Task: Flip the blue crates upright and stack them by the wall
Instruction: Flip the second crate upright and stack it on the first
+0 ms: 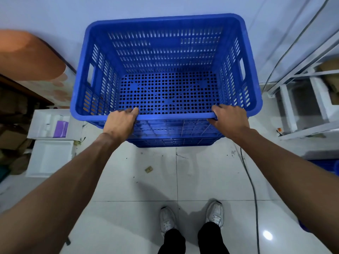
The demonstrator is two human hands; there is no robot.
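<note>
Left hand point(122, 121) and right hand point(228, 119) both clamped on the near rim of the blue crate point(165, 70) — upright, against the wall point(55, 13). Looks stiff, light, bulky — side handle slots better.

Tiled floor point(201, 173) under blue crate point(165, 52)

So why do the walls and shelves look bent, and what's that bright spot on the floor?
Head view: the wide-angle lens bows straight lines, so the metal shelf and the blue crate rim curve near the edges. The bright spot is glare from a lamp on glossy floor tiles. Soft shadows fall by the shoes. The orange object at left is blurred.
</note>
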